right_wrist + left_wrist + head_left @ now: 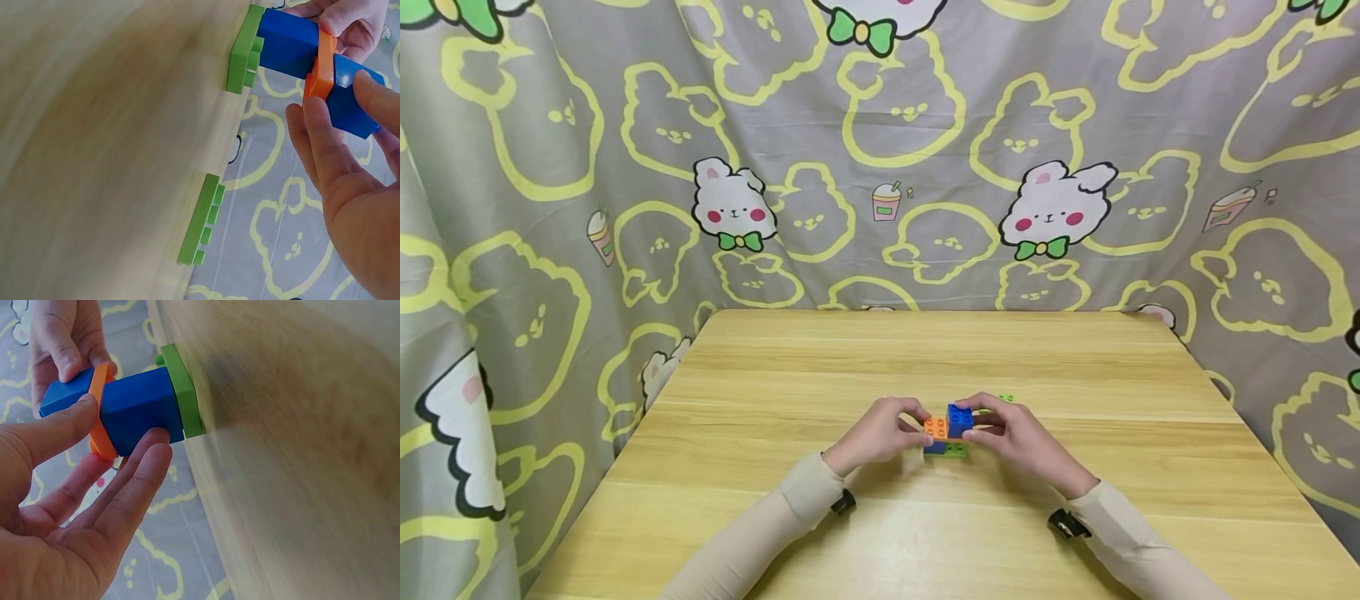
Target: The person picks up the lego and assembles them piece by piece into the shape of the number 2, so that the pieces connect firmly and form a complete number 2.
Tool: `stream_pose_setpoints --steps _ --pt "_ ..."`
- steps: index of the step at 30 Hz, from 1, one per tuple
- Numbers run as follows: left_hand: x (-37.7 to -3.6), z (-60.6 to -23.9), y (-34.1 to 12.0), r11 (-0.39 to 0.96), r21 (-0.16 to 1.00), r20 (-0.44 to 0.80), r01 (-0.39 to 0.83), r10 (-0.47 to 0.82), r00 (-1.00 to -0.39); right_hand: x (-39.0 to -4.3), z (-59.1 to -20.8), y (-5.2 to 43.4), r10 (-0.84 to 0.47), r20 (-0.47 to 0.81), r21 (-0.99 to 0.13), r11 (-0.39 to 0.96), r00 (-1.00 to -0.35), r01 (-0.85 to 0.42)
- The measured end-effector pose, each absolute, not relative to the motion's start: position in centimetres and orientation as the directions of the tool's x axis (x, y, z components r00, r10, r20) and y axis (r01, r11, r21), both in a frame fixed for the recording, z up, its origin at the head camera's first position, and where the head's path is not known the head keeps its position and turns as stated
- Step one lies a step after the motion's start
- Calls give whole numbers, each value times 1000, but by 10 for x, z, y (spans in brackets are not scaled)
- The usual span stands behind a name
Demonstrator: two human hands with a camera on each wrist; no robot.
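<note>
A small stack of toy building bricks stands on the table: a green plate (182,394) at the bottom, a blue block (140,403) on it, then a flat orange plate (935,428). On the orange plate's right part sits a second blue block (959,421). My left hand (883,429) pinches the orange plate from the left, thumb on its edge and other fingertips against the lower blue block. From the right, my right hand (1018,432) holds the upper blue block between thumb and fingers. Orange studs show beside that block in the head view.
Another green plate (201,219) with studs lies on the wooden table (880,358) behind the right hand, mostly hidden in the head view. A patterned grey curtain (820,133) hangs along the table's back and sides. Each wrist carries a black camera (1069,524).
</note>
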State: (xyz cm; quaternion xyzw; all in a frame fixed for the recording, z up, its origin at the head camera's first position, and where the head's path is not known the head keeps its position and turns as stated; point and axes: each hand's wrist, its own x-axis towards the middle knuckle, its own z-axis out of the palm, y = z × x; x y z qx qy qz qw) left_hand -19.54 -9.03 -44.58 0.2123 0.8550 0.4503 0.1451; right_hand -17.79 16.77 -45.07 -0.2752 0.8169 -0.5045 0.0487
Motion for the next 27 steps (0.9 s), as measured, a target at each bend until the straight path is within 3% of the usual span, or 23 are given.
stream_pose_setpoints --steps 27 --pt "-194 -445 -91 495 839 -56 226 492 -869 -182 -456 167 -503 189 -854 340 -844 -394"
